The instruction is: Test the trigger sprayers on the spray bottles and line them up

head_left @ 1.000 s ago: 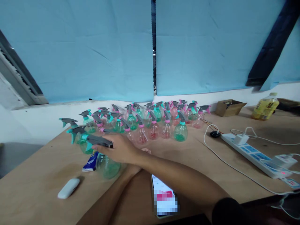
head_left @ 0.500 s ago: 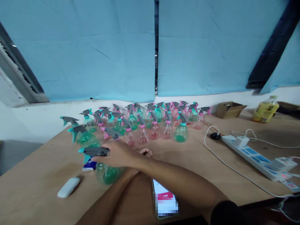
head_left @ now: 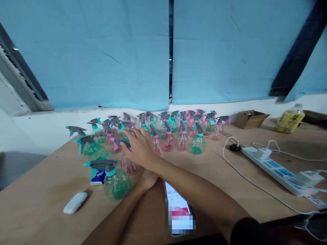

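My right hand (head_left: 139, 148) reaches left across the wooden table (head_left: 212, 170) and lies over the grey head of a pink spray bottle (head_left: 130, 166), fingers curled on it. In front of that bottle a green spray bottle (head_left: 116, 183) with a teal collar stands free. My left forearm runs up from the bottom edge, and my left hand (head_left: 149, 179) is mostly hidden under my right forearm, so its fingers do not show. Behind stands a cluster of several pink and green spray bottles (head_left: 178, 131).
A phone (head_left: 178, 212) lies near the front edge under my right arm. A white oblong device (head_left: 75, 202) and a blue packet (head_left: 98, 177) lie at the left. A power strip (head_left: 278, 170) with cables, a cardboard box (head_left: 250, 118) and a yellow bottle (head_left: 290, 119) are on the right.
My right hand let go of the green bottle, which now stands free, and moved up and back onto the pink bottle. The left arm has barely moved.
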Demonstrator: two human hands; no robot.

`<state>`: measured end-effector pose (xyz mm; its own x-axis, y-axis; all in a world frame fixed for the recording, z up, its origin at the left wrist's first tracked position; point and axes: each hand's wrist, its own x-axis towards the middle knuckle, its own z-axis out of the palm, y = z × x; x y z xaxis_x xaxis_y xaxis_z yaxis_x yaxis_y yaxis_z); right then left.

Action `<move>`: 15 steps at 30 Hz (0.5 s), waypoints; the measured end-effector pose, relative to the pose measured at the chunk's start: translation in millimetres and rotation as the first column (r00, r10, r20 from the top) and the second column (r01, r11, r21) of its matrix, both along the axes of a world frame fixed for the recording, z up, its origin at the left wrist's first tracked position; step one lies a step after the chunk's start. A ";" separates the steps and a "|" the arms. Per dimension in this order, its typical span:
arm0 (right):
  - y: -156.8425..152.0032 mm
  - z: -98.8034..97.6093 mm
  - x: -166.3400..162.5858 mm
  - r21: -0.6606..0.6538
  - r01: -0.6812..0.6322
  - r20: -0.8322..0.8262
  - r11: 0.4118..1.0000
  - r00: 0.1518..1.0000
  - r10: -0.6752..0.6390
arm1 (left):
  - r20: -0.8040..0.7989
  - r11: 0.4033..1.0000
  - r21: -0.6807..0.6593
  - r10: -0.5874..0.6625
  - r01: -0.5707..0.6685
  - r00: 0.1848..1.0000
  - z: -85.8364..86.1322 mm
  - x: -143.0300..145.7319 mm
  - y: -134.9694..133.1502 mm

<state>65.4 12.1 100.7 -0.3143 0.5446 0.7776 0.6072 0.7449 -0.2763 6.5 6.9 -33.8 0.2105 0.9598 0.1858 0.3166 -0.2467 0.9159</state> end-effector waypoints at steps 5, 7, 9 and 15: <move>23.4 -20.4 -2.2 -0.067 0.046 0.129 0.997 0.991 -0.037 | -0.076 0.995 0.046 0.096 -0.092 0.993 2.1 0.6 -6.1; 27.7 -26.9 -4.5 -0.117 0.017 0.101 0.993 0.995 -0.005 | -0.083 0.996 0.038 0.082 -0.079 0.993 1.3 1.9 -5.3; 30.5 -29.4 -5.2 -0.171 -0.028 0.025 0.985 0.999 0.032 | -0.081 0.997 0.055 0.052 -0.047 0.995 1.2 3.0 -4.2; 26.4 -13.8 15.2 -0.099 -0.257 -0.399 0.961 0.895 0.199 | -0.134 0.994 0.078 -0.063 0.073 0.989 9.8 6.3 -4.1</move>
